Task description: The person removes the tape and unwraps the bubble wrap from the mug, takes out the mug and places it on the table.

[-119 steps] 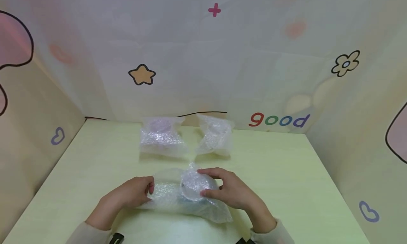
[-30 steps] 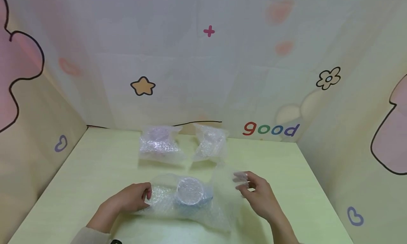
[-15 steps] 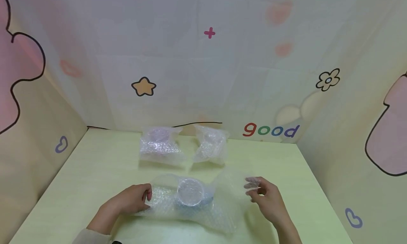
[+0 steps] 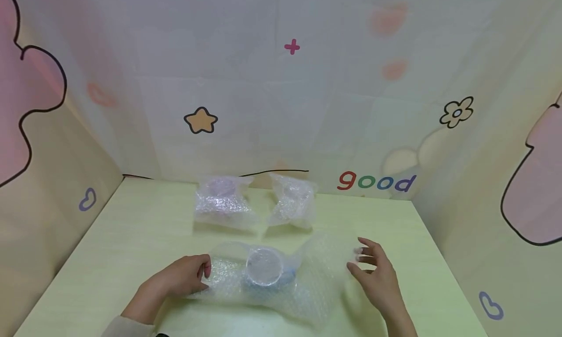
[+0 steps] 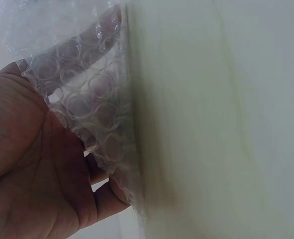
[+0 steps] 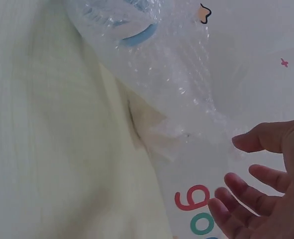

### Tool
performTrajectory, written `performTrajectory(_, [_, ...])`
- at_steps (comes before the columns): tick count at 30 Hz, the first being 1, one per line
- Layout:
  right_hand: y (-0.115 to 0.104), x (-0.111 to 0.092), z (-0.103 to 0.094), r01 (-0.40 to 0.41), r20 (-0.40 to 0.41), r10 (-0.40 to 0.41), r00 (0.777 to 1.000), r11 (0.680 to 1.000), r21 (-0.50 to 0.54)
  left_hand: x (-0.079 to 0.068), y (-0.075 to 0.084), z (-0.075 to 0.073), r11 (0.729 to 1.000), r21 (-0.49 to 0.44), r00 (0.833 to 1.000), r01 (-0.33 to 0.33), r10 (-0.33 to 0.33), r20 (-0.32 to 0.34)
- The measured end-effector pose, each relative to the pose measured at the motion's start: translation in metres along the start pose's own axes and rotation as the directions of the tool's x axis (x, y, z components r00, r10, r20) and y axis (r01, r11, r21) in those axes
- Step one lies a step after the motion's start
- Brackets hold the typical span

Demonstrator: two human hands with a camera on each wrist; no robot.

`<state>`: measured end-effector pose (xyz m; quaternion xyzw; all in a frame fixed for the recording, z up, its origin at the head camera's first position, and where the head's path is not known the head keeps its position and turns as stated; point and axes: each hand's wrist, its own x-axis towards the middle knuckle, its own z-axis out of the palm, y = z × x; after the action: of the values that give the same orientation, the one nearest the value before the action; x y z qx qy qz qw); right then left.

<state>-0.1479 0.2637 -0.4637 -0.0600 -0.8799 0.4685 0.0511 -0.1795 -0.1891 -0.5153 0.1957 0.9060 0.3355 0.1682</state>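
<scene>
A sheet of clear bubble wrap (image 4: 313, 283) lies across the near part of the table. Within it stands a light blue, cup-shaped thing (image 4: 265, 266) with a round pale top; a curved blue edge (image 6: 139, 36) shows through the plastic in the right wrist view. My left hand (image 4: 186, 274) holds the wrap's left end, where the bubble film (image 5: 82, 94) overlaps the fingers in the left wrist view. My right hand (image 4: 378, 276) is at the wrap's raised right end, its fingers spread and its thumb (image 6: 258, 137) apart from them.
Two bubble-wrapped parcels stand at the back of the table: a pinkish one (image 4: 221, 203) and a whitish one (image 4: 293, 203) to its right. Printed cloth walls (image 4: 246, 78) enclose the pale yellow-green table (image 4: 140, 229) at the back and both sides.
My right hand has left the cup-shaped thing and drawn the wrap's end out to the right, then its fingers have spread. My left hand has stayed at the left end.
</scene>
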Motion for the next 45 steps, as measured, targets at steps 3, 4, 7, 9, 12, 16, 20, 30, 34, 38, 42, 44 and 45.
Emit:
performTrajectory(3, [-0.009,-0.005,-0.001,0.074,-0.097,-0.081,0.992,0.994,-0.076,0.000,0.000,0.001,1.000,0.003,1.000,0.002,-0.002,-0.002])
performTrajectory(4, [-0.013,-0.007,-0.001,0.100,-0.132,-0.111,0.985,0.991,-0.092,0.000,0.000,0.001,1.000,0.005,1.000,0.004,-0.004,-0.002])
performTrajectory(7, [-0.024,-0.013,-0.001,0.184,-0.229,-0.215,0.949,0.972,-0.149,0.000,-0.001,0.001,1.000,0.013,1.000,0.008,-0.008,-0.001])
performTrajectory(9, [-0.031,-0.017,0.000,0.232,-0.268,-0.271,0.925,0.958,-0.168,0.000,-0.001,0.001,1.000,0.016,1.000,0.009,-0.009,-0.002])
performTrajectory(12, [-0.040,-0.023,0.003,0.301,-0.288,-0.343,0.894,0.936,-0.180,0.000,-0.001,0.001,1.000,0.016,1.000,0.002,-0.002,-0.002])
performTrajectory(16, [-0.045,-0.027,0.014,0.384,-0.232,-0.435,0.870,0.893,-0.233,-0.001,-0.001,0.000,1.000,0.009,1.000,-0.001,0.001,-0.002])
performTrajectory(20, [-0.040,-0.027,0.030,0.450,-0.104,-0.504,0.857,0.832,-0.325,0.000,-0.002,0.001,1.000,0.016,1.000,0.005,-0.005,0.000])
performTrajectory(30, [-0.024,-0.024,0.055,0.373,0.075,-0.371,0.926,0.861,-0.345,0.000,-0.001,0.001,1.000,0.014,1.000,0.003,-0.003,-0.007])
performTrajectory(34, [-0.018,-0.022,0.056,0.313,0.106,-0.295,0.950,0.880,-0.357,0.000,-0.002,0.002,1.000,0.018,1.000,0.005,-0.005,-0.004])
performTrajectory(38, [-0.011,-0.020,0.057,0.286,0.127,-0.257,0.958,0.883,-0.371,0.000,-0.003,0.002,1.000,0.017,1.000,0.015,-0.015,0.000])
performTrajectory(42, [-0.002,-0.019,0.057,0.268,0.151,-0.226,0.962,0.885,-0.382,0.000,-0.002,0.001,1.000,0.006,1.000,0.008,-0.008,-0.002])
performTrajectory(44, [0.002,-0.018,0.057,0.255,0.166,-0.205,0.965,0.885,-0.390,0.000,-0.002,0.001,1.000,0.004,1.000,0.005,-0.005,-0.002])
performTrajectory(45, [0.004,-0.017,0.057,0.250,0.173,-0.196,0.965,0.885,-0.392,0.000,-0.002,0.001,1.000,0.003,1.000,0.002,-0.002,-0.002])
